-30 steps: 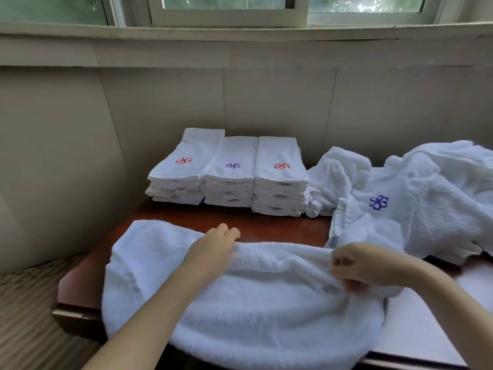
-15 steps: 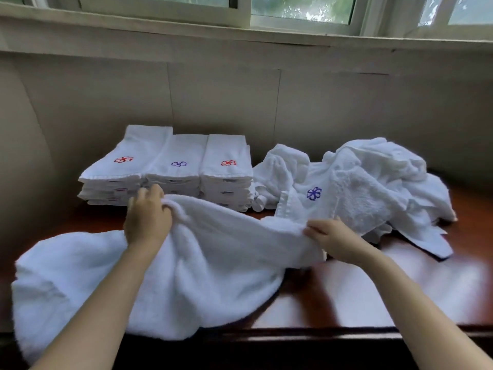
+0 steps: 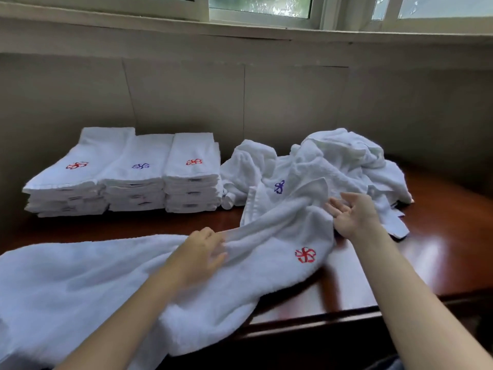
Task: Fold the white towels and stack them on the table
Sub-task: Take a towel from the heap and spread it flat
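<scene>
A large white towel [image 3: 80, 284] with a red flower emblem lies spread across the front of the dark wooden table [image 3: 440, 249] and hangs over its front edge. My left hand [image 3: 202, 252] lies on its middle and grips a raised fold that runs off to the right. My right hand [image 3: 352, 214] is at the towel's right end, palm showing and fingers straight, beside an upturned corner. Three stacks of folded white towels [image 3: 136, 180] stand side by side at the back left. A heap of unfolded white towels [image 3: 333, 166] lies at the back right.
A beige wall runs close behind the table, with a window sill above it. Bare polished tabletop shows at the right and in a strip between the stacks and the spread towel. The table's front edge is just below my forearms.
The view has swung to the right. The towel's right end was drawn right, so its red emblem now shows. My right hand went from pinching the edge to open. My left hand moved down onto the towel.
</scene>
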{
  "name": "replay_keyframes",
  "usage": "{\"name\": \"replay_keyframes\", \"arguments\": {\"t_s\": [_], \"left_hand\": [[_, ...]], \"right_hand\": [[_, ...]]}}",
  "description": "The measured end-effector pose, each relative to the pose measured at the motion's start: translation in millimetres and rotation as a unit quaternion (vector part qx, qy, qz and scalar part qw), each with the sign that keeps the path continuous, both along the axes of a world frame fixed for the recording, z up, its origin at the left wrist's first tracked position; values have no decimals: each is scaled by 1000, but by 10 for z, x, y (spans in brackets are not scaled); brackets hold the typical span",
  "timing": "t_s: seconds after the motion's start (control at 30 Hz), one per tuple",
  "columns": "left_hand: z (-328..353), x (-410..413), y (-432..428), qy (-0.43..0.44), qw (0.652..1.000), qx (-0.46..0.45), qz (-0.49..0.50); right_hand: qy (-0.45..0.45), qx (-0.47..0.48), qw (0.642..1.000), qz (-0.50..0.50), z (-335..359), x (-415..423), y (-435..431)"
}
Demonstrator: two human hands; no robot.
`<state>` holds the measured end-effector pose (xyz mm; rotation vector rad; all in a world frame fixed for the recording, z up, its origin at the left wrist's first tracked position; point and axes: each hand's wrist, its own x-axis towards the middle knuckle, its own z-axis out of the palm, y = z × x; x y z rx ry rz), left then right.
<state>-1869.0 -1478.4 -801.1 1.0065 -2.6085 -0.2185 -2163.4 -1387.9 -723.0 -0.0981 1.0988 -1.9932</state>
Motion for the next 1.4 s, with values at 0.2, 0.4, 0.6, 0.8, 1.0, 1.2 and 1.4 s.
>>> {"name": "replay_keyframes", "arguments": {"t_s": [0.2,0.4,0.6,0.8,1.0,1.2,1.4], "left_hand": [[-52,-78,-64,-69,992,12,108],[307,76,-193,-73,971,166,159],[565,518,-201,-182,915,299,199],[580,1166,-359,-175,898,285,285],[495,1818,-443,-136,879,262,374],[400,2113,-446,-48,899,145,410],[1058,1955,-768,82,905,-47,415]], "right_hand": [[339,254,906,9,-255,12,0],[820,260,510,28,-330,455,-31],[852,269,388,226,-595,859,-179],[886,285,315,187,-444,952,-264],[852,297,393,178,-288,1098,-290],[793,282,518,152,-186,987,-263],[766,232,595,74,499,790,-502]]}}
